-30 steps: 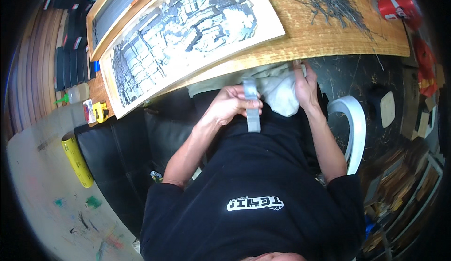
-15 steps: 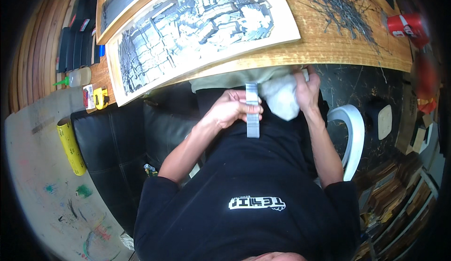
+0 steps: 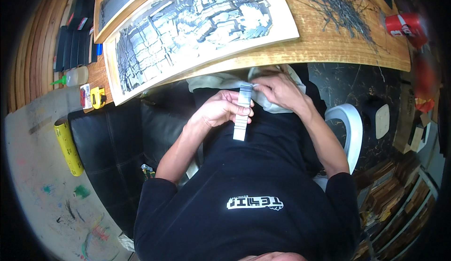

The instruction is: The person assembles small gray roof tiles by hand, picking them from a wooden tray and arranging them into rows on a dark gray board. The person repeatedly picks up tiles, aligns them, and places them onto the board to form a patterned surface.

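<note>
My left hand (image 3: 224, 109) is closed round a narrow flat strip (image 3: 240, 123), grey and white with dark cross bands. The thumb lies on its face, and the strip stands nearly lengthwise before my shirt, tilted a little. By its upper end is my right hand (image 3: 281, 91), fingers bent and closed on a white cloth (image 3: 273, 106). Part of that cloth hangs below the palm, and its fingertips are partly hidden at the strip's top. Just beyond both hands, on the table, rests a white-framed relief picture (image 3: 197, 31) built of grey, black and white pieces.
The wooden table (image 3: 310, 49) edge runs just beyond my hands. On it are a heap of thin dark twigs (image 3: 338, 7), a red can (image 3: 404, 27), a glue bottle (image 3: 75, 77) and a yellow tape measure (image 3: 97, 96). A black seat (image 3: 105, 153) and a yellow roll (image 3: 69, 148) lie left; a white chair (image 3: 350, 134) stands right.
My right hand has moved left with the cloth, up to the strip's top end. The strip has shifted slightly left and tilted, and its face now looks lighter with bands.
</note>
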The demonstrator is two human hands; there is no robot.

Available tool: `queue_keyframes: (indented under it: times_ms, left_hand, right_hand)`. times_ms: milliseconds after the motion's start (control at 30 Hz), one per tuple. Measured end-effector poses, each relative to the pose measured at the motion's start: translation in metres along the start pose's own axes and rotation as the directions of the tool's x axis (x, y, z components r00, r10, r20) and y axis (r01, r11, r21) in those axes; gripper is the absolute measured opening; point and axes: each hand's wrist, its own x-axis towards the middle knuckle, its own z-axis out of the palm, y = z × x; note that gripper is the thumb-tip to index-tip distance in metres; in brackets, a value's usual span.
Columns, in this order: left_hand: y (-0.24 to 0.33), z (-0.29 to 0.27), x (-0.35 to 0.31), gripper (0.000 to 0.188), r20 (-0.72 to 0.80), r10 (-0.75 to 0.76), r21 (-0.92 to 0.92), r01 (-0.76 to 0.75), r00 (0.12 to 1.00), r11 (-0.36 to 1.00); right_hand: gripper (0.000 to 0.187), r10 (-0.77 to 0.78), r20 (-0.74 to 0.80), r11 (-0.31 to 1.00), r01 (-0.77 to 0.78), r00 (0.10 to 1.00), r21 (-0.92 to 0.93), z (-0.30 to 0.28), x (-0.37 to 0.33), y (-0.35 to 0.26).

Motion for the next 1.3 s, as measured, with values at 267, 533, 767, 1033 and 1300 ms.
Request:
queue_keyframes:
  times_ms: [267,533,767,1033,1300]
  left_hand:
    - [-0.007,-0.015,0.005,0.022,-0.171,0.084,-0.064,-0.096,0.982,0.993]
    - [-0.008,-0.009,-0.012,0.024,-0.13,0.13,0.101,-0.117,0.983,0.988]
    - [-0.01,-0.011,0.001,0.025,-0.217,0.165,-0.083,-0.186,0.962,0.979]
    - [-0.012,-0.015,-0.016,0.025,-0.097,0.139,0.001,-0.14,0.985,0.99]
    - [-0.009,-0.006,-0.024,0.025,-0.153,0.298,-0.059,-0.309,0.942,0.949]
  right_hand:
    - [0.013,-0.167,-0.269,0.985,0.151,0.948,-0.079,0.033,0.0,-0.008]
    - [0.013,0.278,-0.461,0.952,-0.181,0.843,0.245,0.034,0.003,0.0]
    - [0.012,-0.114,-0.26,0.983,0.147,0.959,0.112,0.039,-0.003,-0.022]
    - [0.014,0.145,-0.468,0.98,-0.063,0.872,0.186,0.043,0.001,0.0]
    - [0.029,0.249,-0.402,0.967,-0.247,0.881,0.06,0.04,0.004,0.011]
